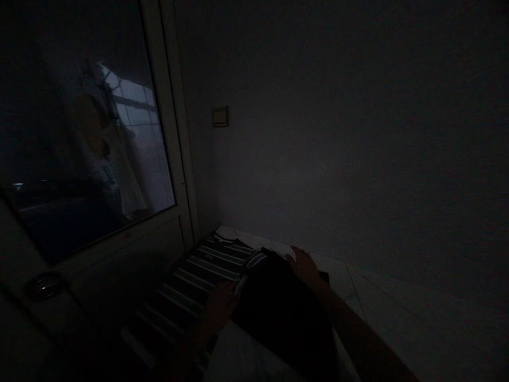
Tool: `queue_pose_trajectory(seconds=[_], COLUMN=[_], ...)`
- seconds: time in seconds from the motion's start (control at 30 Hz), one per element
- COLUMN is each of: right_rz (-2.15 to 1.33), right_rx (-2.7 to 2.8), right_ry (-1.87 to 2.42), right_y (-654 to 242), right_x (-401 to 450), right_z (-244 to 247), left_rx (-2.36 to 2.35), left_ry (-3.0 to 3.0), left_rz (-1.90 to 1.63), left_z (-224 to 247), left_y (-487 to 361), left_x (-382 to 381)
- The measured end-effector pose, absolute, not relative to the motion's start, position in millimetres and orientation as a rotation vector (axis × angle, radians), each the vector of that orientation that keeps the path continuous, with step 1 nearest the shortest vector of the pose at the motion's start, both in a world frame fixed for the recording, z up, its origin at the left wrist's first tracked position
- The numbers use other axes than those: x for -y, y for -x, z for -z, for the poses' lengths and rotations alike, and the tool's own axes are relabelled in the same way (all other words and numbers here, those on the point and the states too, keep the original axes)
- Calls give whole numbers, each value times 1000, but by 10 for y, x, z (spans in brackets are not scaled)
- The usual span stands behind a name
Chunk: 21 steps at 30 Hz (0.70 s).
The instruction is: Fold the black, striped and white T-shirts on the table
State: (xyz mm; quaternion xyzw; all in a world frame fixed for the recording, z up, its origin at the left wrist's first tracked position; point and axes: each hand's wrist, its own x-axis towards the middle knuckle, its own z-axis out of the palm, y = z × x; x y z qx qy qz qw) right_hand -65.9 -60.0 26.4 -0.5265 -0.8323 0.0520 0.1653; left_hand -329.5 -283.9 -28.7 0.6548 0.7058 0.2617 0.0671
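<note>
On dark cloth [278, 313], left hand [218, 310], right hand [304, 267]

Wearing the camera on my head, facing forward and down, looking from close above at my left hand [220, 307] and right hand [305, 267], with the glazed door [119, 265] on the view's left and the wall [318, 132] ahead.

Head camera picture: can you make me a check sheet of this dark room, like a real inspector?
surface: pale surface, kind hard to tell in the dark
job's things: striped shirt lying flat, black garment beside and partly over it
clutter: too dark to tell
hands: left hand on the striped shirt; right hand at the black garment's far edge
cables: nothing seen
surroundings: glass-paned door with a door handle; wall switch
</note>
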Motion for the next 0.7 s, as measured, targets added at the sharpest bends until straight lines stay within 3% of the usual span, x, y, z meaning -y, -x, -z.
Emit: queue_pose_trajectory(seconds=[0.13,0.23,0.43,0.7], right_rz=[-202,-359,-470,-718], right_rx=[2178,2180,2045,2489], right_ry=[1855,1795,1714,1029], right_y=[-221,-504,-717,-460], right_x=[999,1239,1234,1769], right_z=[126,392,149,94], left_rx=[-2114,-2198,-2108,-1991], left_ry=[-1897,-1903,-1966,-2199], left_rz=[-616,-522,-519,-579], left_z=[318,370,305,11], left_y=[2881,2656,2562,2703], left_x=[2611,2514,2440,1820])
